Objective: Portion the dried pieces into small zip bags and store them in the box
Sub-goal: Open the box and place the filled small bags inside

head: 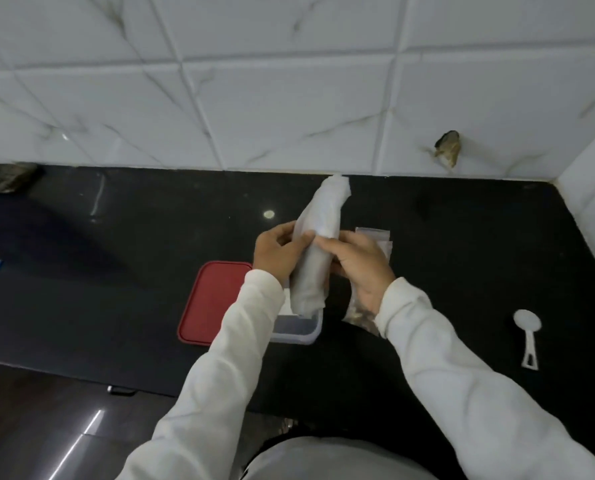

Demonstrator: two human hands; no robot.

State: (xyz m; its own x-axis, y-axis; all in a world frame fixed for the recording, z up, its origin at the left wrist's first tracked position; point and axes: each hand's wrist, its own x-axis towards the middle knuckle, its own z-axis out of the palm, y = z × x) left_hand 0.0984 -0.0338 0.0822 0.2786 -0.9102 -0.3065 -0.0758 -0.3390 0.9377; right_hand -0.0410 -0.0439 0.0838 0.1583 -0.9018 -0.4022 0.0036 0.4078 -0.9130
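Above the black desk (116,289), both arms reach forward; left grip (278,252) and right grip (360,266) curl closed round a long rolled white plastic bundle (318,237), tilted over the clear plastic box (308,333) just beneath them.

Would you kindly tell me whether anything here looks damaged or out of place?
Yes: a ragged brownish hole breaks the white wall tile, low on the right above the black counter. It looks like chipped damage. Otherwise the left hand and right hand grip a white roll near the clear box, and nothing looks spilled.
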